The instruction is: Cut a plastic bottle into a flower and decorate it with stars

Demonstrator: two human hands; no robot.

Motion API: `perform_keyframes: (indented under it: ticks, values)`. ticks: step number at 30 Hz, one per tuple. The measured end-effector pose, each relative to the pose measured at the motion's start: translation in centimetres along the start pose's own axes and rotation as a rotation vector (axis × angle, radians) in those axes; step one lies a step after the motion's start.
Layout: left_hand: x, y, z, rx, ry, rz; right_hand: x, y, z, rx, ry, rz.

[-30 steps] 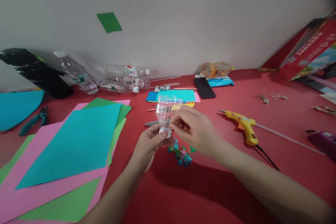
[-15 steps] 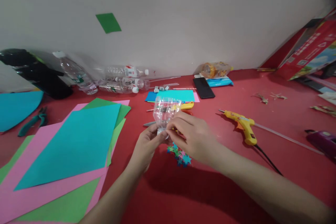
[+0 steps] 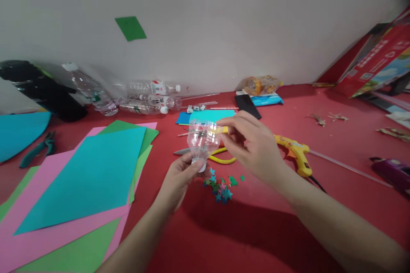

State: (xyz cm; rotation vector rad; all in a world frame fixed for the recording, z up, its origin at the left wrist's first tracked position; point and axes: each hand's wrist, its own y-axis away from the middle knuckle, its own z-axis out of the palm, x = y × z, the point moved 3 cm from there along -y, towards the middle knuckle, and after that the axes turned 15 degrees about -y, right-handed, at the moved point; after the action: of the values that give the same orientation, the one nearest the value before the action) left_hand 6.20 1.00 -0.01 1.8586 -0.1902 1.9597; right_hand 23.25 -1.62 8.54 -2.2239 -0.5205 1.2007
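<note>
The left hand [image 3: 177,178] clamps the bottle [image 3: 200,138] by its cap [image 3: 201,167], body above that grip; the right hand [image 3: 256,147] has moved up beside the rim, probably leaving one-handed support, its own hold unclear.

Left hand [image 3: 174,181] grips cut bottle top [image 3: 199,140] near its white cap [image 3: 201,168], cap end down, wide end up. Right hand [image 3: 256,147] has bent fingers at the rim's right side; can't confirm contact. Scissors [image 3: 224,161] lie behind, partly hidden. Paper stars [image 3: 221,188] are piled just below the hands on the red table [image 3: 198,239]. Yellow glue gun [image 3: 297,152] sits right, partly behind the right hand. Left: turquoise sheet [image 3: 86,179] over pink and green ones, pliers [image 3: 40,149] beside. Black flask [image 3: 41,89] leans against the back wall [image 3: 205,25].
</note>
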Motion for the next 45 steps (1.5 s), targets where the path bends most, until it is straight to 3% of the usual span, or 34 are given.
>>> perform_keyframes:
  ticks: [8,17,27,36,40,45]
  values:
    - [-0.1,0.2,0.5,-0.119,0.059,-0.034,0.0,-0.2,-0.1,-0.039,0.053,-0.081]
    - [-0.3,0.0,0.5,-0.159,0.049,-0.035,0.3,-0.2,0.1,-0.078,0.015,-0.037]
    - [-0.4,0.0,0.5,-0.122,0.067,-0.048,-0.1,-0.3,0.0,-0.074,0.030,-0.059]
    - [-0.6,-0.3,0.2,-0.109,0.041,-0.055,-0.2,-0.1,-0.4,-0.044,0.169,-0.181]
    - [-0.5,-0.2,0.4,-0.153,0.047,-0.044,0.5,-0.3,-0.3,-0.050,0.084,-0.099]
    - [-0.6,0.0,0.5,-0.198,0.049,-0.042,1.4,-0.6,0.0,-0.096,-0.280,0.190]
